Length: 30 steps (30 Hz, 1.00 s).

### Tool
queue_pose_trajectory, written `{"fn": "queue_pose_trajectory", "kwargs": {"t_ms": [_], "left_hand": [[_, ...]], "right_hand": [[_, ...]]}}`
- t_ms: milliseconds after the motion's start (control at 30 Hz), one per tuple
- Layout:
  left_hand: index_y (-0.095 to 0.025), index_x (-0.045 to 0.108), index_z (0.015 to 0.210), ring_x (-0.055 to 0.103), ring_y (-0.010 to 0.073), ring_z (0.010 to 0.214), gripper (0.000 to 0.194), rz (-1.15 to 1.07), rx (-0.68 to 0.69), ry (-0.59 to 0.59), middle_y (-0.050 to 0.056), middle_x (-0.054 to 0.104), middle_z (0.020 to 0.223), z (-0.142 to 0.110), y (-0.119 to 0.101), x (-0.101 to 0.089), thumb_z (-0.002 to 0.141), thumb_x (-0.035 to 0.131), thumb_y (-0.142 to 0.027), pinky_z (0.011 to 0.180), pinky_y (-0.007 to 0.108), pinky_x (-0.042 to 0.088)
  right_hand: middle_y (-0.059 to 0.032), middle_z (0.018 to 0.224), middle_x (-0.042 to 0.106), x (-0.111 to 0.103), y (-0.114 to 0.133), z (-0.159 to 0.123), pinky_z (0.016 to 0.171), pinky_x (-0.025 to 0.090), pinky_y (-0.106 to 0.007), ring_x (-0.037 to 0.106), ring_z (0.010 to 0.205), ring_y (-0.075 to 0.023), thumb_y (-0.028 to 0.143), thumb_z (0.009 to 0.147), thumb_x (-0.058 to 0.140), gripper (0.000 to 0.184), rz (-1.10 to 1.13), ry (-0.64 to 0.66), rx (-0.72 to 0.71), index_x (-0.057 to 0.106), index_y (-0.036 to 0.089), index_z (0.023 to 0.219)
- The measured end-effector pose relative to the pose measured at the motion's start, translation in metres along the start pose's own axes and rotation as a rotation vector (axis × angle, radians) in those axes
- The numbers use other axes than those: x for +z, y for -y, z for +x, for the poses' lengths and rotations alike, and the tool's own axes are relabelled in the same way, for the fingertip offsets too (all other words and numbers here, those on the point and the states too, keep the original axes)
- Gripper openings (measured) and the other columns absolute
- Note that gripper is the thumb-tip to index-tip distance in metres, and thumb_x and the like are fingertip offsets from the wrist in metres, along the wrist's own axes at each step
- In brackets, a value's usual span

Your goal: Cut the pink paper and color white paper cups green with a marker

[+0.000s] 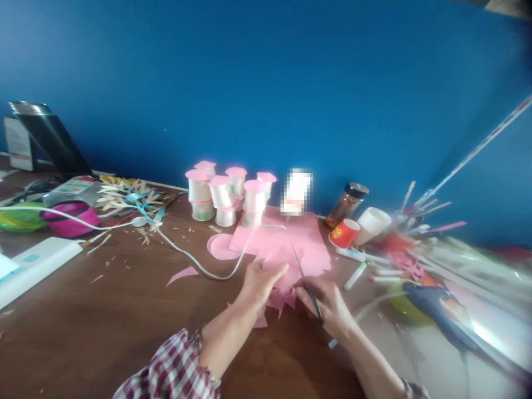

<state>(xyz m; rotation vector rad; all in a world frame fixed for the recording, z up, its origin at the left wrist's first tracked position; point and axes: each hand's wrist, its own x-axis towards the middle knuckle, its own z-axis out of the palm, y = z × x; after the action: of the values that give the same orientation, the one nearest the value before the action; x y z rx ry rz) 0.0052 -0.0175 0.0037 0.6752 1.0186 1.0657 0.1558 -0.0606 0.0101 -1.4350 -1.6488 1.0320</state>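
- Your left grip (260, 284) pinches pink paper (275, 265), thumb on top; if that thumb drifts toward the blades of the scissors (300, 265), it could get nicked, because they reach up just beside it.
- Your right grip (328, 302) is closed around the scissors' handles. I can't tell how far the blades are parted, so a careless squeeze could cut too deep.
- The paper you hold lies over the pink sheets (305, 230) just beyond your grips; since pink overlaps pink, you could catch a lower layer and spoil it.
- Jagged scraps (282, 302) lie close below and between your grips; they could snag or hide the edge you're following.
- The white cable (187, 255) loops beyond your left grip and up to the sheets; if your forearm or the paper drags it, the sheets could shift.
- The nearest of the stacked cups (253, 199), beyond your left grip, stands on or right against the sheets; a tug there might topple it.
- Swing your right grip wide and you could roll the green-capped marker (355, 276) across the table (145, 332), as it lies loose just to the right.
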Motion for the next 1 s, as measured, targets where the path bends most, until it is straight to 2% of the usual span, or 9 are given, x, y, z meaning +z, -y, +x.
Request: {"fn": "queue_pose_trajectory", "kwargs": {"t_ms": [367, 500, 767, 1000], "left_hand": [[-0.011, 0.065, 0.077, 0.057, 0.0144, 0.044, 0.032, -0.027, -0.028, -0.065, 0.004, 0.063, 0.054, -0.0040, -0.0085, 0.0033, 0.057, 0.079, -0.031, 0.039, 0.024, 0.043], [-0.010, 0.066, 0.078, 0.054, 0.0128, 0.040, 0.031, -0.010, -0.007, -0.082, 0.001, 0.060, 0.050, -0.0026, -0.0063, 0.0023, 0.058, 0.079, -0.030, 0.038, 0.023, 0.041], [-0.011, 0.065, 0.077, 0.060, 0.0181, 0.045, 0.032, 0.037, 0.014, -0.024, 0.006, 0.065, 0.055, 0.0017, 0.0007, -0.0025, 0.058, 0.079, -0.033, 0.039, 0.024, 0.042], [-0.011, 0.065, 0.076, 0.061, 0.0183, 0.047, 0.030, 0.027, 0.006, 0.002, 0.007, 0.066, 0.057, 0.0005, -0.0002, -0.0019, 0.059, 0.078, -0.032, 0.041, 0.025, 0.044]], "right_hand": [[0.0046, 0.047, 0.046, 0.0004, -0.0035, 0.0003, 0.044, 0.031, -0.020, 0.042, 0.043, -0.0091, 0.043, 0.078, 0.064, 0.029, -0.006, -0.004, 0.007, 0.062, 0.015, 0.072], [0.0041, 0.049, 0.049, 0.0008, -0.0040, 0.0008, 0.044, 0.033, -0.020, 0.043, 0.044, -0.0089, 0.041, 0.078, 0.066, 0.027, 0.008, 0.003, 0.009, 0.062, 0.014, 0.074], [0.0039, 0.052, 0.050, 0.0019, -0.0062, 0.0004, 0.045, 0.035, -0.020, 0.045, 0.046, -0.0094, 0.044, 0.078, 0.065, 0.030, 0.004, -0.004, 0.001, 0.062, 0.014, 0.080], [0.0036, 0.053, 0.051, 0.0007, -0.0055, -0.0001, 0.046, 0.035, -0.020, 0.045, 0.047, -0.0093, 0.040, 0.079, 0.065, 0.025, -0.003, 0.008, -0.006, 0.061, 0.015, 0.077]]}}
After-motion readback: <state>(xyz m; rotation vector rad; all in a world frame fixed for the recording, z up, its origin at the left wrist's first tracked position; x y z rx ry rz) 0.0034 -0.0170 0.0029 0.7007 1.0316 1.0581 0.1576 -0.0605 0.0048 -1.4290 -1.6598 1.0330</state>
